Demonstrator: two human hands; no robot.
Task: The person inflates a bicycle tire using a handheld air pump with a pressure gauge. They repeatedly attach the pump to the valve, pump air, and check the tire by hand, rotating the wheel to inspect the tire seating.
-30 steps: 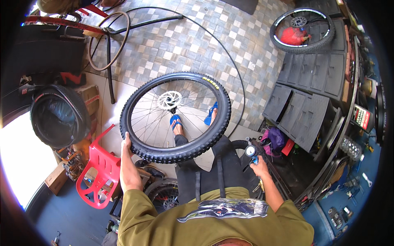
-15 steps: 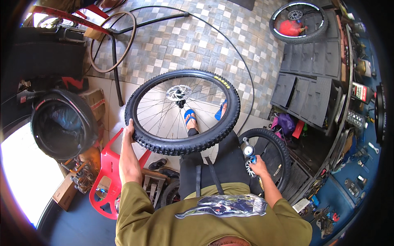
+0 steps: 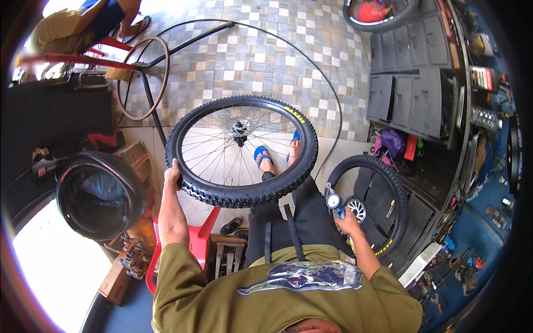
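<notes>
My left hand (image 3: 172,175) is closed round the left edge of a bicycle wheel (image 3: 244,196) with a black knobby tyre, a disc rotor and thin spokes. This wheel is held tilted in front of my legs, off the floor. My right hand (image 3: 348,222) grips a tyre inflator (image 3: 333,202) with a round white-faced gauge and a blue body. The inflator is apart from the held wheel, over a second knobby-tyred wheel (image 3: 397,186) that rests low on the right. Whether the inflator touches that second wheel I cannot tell.
A black hose (image 3: 311,58) curves across the tiled floor. Left stand a red plastic chair (image 3: 201,238), bundled tyres (image 3: 65,191) and a bare rim (image 3: 163,89). Dark drawers (image 3: 383,94) and a blue tool bench (image 3: 469,227) line the right. Another person's leg (image 3: 129,14) shows at upper left.
My view has turned, so the surroundings have shifted in the picture. Another person has come into sight at upper left. Both my hands keep hold of the wheel and the inflator.
</notes>
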